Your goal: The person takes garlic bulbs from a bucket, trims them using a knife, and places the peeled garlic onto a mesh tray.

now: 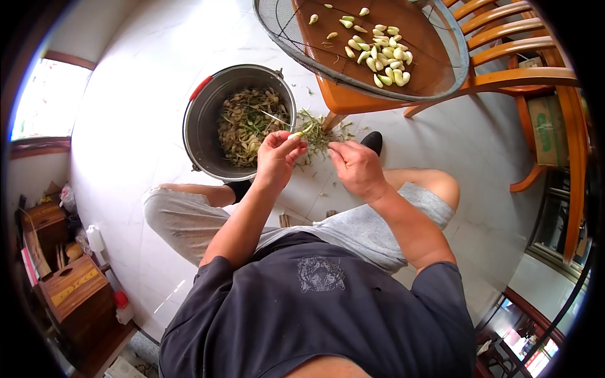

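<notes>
My left hand (278,159) pinches a small white onion-like bulb (295,135) with a green stem end, between thumb and fingertips, near the bucket's right rim. Just to the right, my right hand (358,166) has its thumb and fingers pressed together; I cannot tell what, if anything, is in them. Behind my left hand stands a metal bucket (200,137) with a red handle grip. It holds many brownish, untrimmed bulbs with dry stalks (247,120), and a thin pale strip (275,118) lies over them.
A round mesh sieve (455,39) with several cleaned white bulbs (386,55) rests on a wooden chair (350,101). Green and dry trimmings (310,126) litter the tiled floor beside the bucket. A cardboard box (549,129) is at right, wooden boxes (74,283) at left.
</notes>
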Motion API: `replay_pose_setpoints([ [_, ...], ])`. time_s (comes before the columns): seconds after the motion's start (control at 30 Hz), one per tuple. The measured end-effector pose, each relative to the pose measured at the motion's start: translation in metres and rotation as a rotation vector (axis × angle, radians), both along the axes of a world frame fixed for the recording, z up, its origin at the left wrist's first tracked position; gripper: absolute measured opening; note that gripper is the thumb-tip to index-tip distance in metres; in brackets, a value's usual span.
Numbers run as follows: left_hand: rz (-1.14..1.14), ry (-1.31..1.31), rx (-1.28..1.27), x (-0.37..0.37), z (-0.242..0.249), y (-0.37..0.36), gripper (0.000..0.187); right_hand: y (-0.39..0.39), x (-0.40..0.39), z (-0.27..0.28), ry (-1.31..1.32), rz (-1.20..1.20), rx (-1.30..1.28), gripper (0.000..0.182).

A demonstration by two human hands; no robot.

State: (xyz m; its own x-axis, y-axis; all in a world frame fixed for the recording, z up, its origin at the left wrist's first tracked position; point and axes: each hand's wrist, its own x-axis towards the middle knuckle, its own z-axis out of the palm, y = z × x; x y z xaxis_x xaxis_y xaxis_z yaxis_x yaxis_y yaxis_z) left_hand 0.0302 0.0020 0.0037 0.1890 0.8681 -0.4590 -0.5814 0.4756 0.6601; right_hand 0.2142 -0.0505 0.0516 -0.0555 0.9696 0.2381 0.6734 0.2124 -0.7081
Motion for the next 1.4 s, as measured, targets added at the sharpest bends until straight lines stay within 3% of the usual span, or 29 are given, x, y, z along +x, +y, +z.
replay_pose_setpoints([
  [0.4, -0.005, -0.143, -0.047, 0.003, -0.003, -0.003, 0.014, -0.004, -0.001, 0.001, -0.03, -0.012, -0.031, 0.013],
  [0.53, -0.03, -0.185, -0.041, -0.001, 0.015, 0.0, 0.013, -0.004, 0.023, -0.017, -0.351, -0.071, -0.589, 0.02],
  [0.7, -0.113, -0.33, -0.058, -0.01, 0.023, 0.009, 0.025, -0.002, 0.031, -0.004, -0.299, -0.127, -0.631, 0.019],
  [0.87, -0.255, -0.383, -0.004, -0.001, 0.054, 0.031, 0.032, 0.003, 0.031, -0.011, -0.323, 0.018, -0.608, 0.02],
  [1.0, -0.387, 0.06, 0.185, 0.037, 0.1, 0.066, 0.035, 0.003, 0.027, -0.017, -0.367, 0.109, -0.622, 0.019],
  [1.2, -0.515, 0.273, 0.436, 0.061, 0.158, 0.118, 0.044, 0.0, 0.028, -0.019, -0.314, 0.097, -0.624, 0.02],
  [1.3, -0.365, 0.234, 0.395, 0.017, 0.146, 0.132, 0.034, -0.002, 0.032, -0.013, -0.271, 0.078, -0.647, 0.021],
  [1.4, -0.36, 0.358, 0.238, -0.041, 0.087, 0.155, 0.019, 0.0, 0.033, -0.012, -0.304, 0.11, -0.696, 0.02],
])
